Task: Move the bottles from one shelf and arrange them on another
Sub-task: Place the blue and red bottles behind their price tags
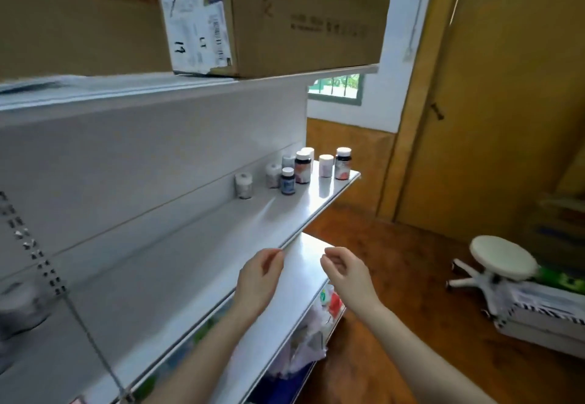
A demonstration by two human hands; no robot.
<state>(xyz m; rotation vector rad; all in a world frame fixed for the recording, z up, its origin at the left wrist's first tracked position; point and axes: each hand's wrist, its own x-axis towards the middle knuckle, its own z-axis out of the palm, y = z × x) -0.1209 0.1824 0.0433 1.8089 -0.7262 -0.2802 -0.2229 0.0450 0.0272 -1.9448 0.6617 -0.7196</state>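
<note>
Two empty hands (left hand (259, 277), right hand (345, 274), fingers loosely curled) hover beside the shelf (221, 229); reach to its far end and grip the bottles (302, 167) upright, by the body.

- Left hand (258, 280) raised, forearm bare, fingers loosely curled, holding nothing
- Right hand (345, 272) raised beside it, apart, fingers loosely curled, thumb near the forefinger, holding nothing
- Both forearms reach forward and up

Illegible labels on bottles (302, 167); blurred grey shape (19, 305), perhaps 1 jar, leftmost
</note>
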